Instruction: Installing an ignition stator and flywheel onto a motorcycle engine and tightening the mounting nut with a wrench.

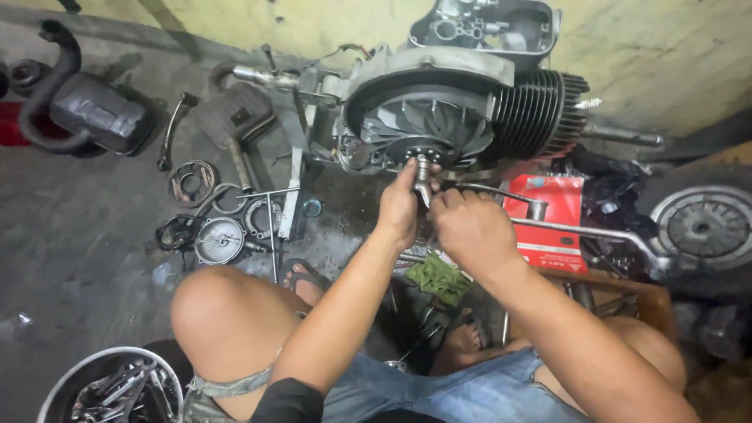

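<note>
Two hands met at the middle of the engine's fan wheel (427, 129). The left hand (401, 205) was closed around a metal socket tool (423, 174), holding its tip straight on the hub so it would not slip. The right hand (470, 227) was wrapped tight on the same tool's bent handle (501, 193), well placed for turning. Loose engine parts (215, 223) lay on the floor (70, 235) nearby, within easy reach.

tool tip hidden between the hands, bucket (110, 384) cut by bottom edge, wheel (705, 223) cropped right
</note>
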